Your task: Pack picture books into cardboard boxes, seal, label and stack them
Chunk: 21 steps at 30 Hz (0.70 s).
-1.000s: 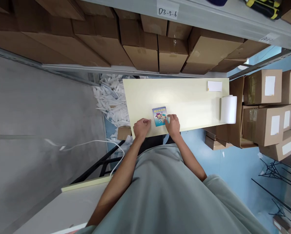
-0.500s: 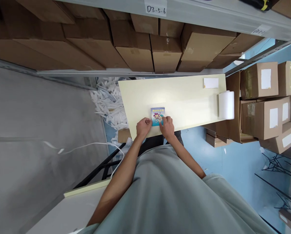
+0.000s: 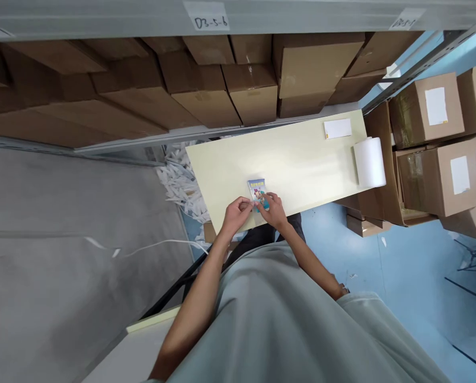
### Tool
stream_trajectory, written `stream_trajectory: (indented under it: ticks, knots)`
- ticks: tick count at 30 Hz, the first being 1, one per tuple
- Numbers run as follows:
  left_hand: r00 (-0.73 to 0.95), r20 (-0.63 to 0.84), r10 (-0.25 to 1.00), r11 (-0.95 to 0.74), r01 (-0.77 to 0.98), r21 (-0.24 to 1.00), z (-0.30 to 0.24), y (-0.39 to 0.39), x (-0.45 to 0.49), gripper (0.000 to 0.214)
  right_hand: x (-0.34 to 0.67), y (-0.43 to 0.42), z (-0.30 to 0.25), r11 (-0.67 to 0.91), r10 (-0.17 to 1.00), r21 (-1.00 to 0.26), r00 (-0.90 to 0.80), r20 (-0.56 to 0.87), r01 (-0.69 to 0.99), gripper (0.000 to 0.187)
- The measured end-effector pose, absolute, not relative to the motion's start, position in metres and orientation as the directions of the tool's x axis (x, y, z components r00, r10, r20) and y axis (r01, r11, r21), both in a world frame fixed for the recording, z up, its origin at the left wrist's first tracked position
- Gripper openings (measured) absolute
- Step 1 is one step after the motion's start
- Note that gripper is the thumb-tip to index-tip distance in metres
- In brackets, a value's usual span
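Booklet (image 3: 257,188), cartoon cover: one, near left part of worktop (image 3: 302,157), between the hands. Left hand (image 3: 234,214): fingertips drawn narrow at its near edge. Right hand (image 3: 277,215): fingers over its near right; whether either grip holds it, cannot tell. White roll (image 3: 370,162): right end.

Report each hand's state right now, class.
Left hand: fingers at the booklet's lower left; grip unclear.
Right hand: fingers over its lower right; grip unclear.

Stockroom or whse; metal shelf (image 3: 302,18) w/ handwritten code labels (image 3: 211,22); cardbd boxes (image 3: 432,181) racked & stacked.
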<state>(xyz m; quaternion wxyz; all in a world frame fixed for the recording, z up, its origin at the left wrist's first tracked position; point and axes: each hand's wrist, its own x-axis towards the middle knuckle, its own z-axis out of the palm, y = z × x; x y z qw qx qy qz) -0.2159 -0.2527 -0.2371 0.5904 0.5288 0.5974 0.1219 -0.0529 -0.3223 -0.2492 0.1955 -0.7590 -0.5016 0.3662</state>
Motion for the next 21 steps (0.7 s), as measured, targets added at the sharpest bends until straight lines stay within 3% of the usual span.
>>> stream_trajectory:
  ticks: [4, 7, 15, 21]
  knots:
    - [0.324, -0.533, 0.782, 0.345, 0.487, 0.803, -0.229, -0.253, -0.188, 0.021, -0.023, -0.326, -0.243, -0.391, 0.918, -0.828, 0.112, -0.38, 0.401, 0.037]
    - [0.355, -0.504, 0.787, 0.296, 0.499, 0.814, -0.229, -0.253, -0.162, 0.023, -0.003, -0.33, -0.24, -0.389, 0.921, -0.863, 0.115, -0.372, 0.322, 0.039]
    - [0.378, -0.512, 0.771, 0.183, 0.639, 0.747, -0.232, -0.25, -0.109, 0.017, 0.033, -0.332, -0.254, -0.532, 0.841, -0.799, 0.285, -0.46, 0.281, 0.029]
    - [0.413, -0.509, 0.755, 0.175, 0.621, 0.764, -0.251, -0.256, -0.079, 0.017, 0.048, -0.336, -0.262, -0.679, 0.724, -0.668, 0.427, -0.541, 0.304, 0.027]
